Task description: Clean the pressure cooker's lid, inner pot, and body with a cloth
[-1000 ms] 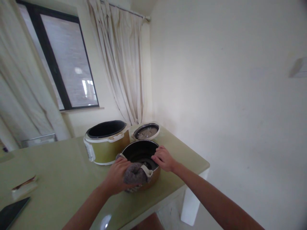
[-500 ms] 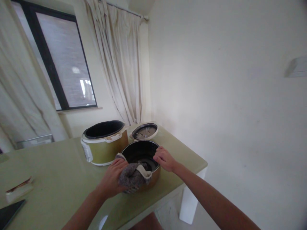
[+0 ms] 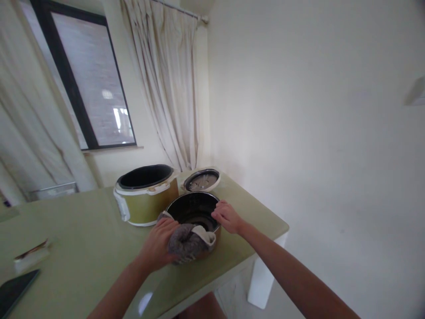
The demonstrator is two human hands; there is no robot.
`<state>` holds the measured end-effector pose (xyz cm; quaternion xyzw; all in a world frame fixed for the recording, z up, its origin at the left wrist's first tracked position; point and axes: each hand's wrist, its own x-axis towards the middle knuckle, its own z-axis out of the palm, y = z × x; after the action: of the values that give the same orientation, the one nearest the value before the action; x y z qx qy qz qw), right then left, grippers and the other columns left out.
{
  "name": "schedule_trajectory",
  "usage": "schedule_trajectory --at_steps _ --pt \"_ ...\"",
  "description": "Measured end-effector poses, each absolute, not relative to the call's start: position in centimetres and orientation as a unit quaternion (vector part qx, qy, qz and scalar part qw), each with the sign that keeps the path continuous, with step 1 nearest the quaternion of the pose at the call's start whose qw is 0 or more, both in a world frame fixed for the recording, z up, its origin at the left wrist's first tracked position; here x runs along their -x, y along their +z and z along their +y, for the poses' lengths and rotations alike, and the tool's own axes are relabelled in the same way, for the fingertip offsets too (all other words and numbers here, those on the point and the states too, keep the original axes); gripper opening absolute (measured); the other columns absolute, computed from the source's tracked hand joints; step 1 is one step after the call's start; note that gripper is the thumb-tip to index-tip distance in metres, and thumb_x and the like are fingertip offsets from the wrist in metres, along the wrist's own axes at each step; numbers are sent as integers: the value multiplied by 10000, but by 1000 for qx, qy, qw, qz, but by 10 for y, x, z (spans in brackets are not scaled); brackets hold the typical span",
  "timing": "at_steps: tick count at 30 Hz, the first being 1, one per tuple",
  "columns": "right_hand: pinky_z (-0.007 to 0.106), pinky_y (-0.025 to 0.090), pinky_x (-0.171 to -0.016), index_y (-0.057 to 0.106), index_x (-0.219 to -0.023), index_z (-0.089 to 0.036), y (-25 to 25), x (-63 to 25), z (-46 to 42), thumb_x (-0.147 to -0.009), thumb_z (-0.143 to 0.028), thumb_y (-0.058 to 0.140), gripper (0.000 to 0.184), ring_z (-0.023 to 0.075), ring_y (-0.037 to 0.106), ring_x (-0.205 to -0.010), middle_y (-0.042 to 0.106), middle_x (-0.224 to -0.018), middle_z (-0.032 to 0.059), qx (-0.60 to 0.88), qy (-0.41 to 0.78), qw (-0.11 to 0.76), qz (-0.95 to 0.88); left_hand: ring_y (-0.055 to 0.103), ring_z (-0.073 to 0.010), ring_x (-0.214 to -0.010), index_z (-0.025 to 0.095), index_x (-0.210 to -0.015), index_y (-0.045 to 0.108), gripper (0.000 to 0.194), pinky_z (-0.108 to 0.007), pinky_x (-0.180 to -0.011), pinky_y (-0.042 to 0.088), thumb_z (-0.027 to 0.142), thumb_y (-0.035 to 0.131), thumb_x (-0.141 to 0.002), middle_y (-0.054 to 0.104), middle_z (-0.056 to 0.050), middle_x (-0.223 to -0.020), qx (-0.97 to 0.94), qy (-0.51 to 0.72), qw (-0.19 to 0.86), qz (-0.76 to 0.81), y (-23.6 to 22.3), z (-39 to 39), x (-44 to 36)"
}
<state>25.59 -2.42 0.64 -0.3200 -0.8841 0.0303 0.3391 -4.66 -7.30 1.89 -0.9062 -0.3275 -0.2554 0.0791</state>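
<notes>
A dark inner pot [image 3: 191, 210] with a gold outside stands on the pale green table [image 3: 83, 248]. My left hand [image 3: 159, 248] presses a grey cloth [image 3: 187, 241] against the pot's near rim and wall, fingers closed round the cloth. My right hand [image 3: 227, 217] grips the pot's right rim with bent fingers. Just behind on the left stands the gold cooker body [image 3: 146, 195], open at the top. Its round lid [image 3: 202, 180] lies flat on the table behind the pot.
The table's right edge and corner [image 3: 282, 228] lie close to my right arm, with floor below. A dark tablet [image 3: 15, 292] and a small white packet [image 3: 31, 257] lie at the left. Curtains [image 3: 166, 88] and a window [image 3: 89, 84] are behind.
The cloth has shifted a little along the pot's near rim under my left hand. My right hand has kept its hold on the rim. The view has moved slightly.
</notes>
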Motion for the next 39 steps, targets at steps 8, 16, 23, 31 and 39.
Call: schedule_trajectory --at_steps 8,16,23,31,39 --pt "379 374 -787 452 -633 -226 -3 -234 -45 -1118 -648 88 739 179 512 -675 586 -621 39 292 -5 341 -893 686 -290 -845 206 -873 725 355 -450 -828 455 529 824 -763 751 -72 -833 873 -227 131 -412 6 -92 1" --pt "378 358 -760 463 -598 -223 12 -250 -21 -1141 -607 204 714 183 515 -661 580 -589 37 306 4 305 -902 676 -262 -943 221 -998 734 312 -425 -925 449 391 810 -748 764 -49 -937 892 -220 53 -390 18 -75 43" --pt "382 400 -820 456 -669 -234 6 -235 -45 -1151 -559 108 678 196 537 -716 576 -660 29 305 75 357 -880 691 -328 -981 180 -1040 750 461 -486 -931 443 513 852 -739 776 -118 -973 859 -179 101 -469 13 -104 -4" --pt "386 379 -779 354 -602 -247 18 -239 -12 -1113 -677 139 701 189 487 -647 529 -573 26 301 75 290 -905 690 -277 -976 221 -1007 727 346 -427 -939 436 443 824 -761 782 -68 -990 886 -187 55 -422 24 -84 42" --pt "396 385 -795 440 -656 -237 18 -228 -32 -1140 -593 104 688 201 522 -699 614 -645 44 250 53 276 -927 711 -324 -946 179 -1000 737 408 -470 -875 449 542 797 -823 786 -114 -957 872 -139 78 -462 31 -103 -3"
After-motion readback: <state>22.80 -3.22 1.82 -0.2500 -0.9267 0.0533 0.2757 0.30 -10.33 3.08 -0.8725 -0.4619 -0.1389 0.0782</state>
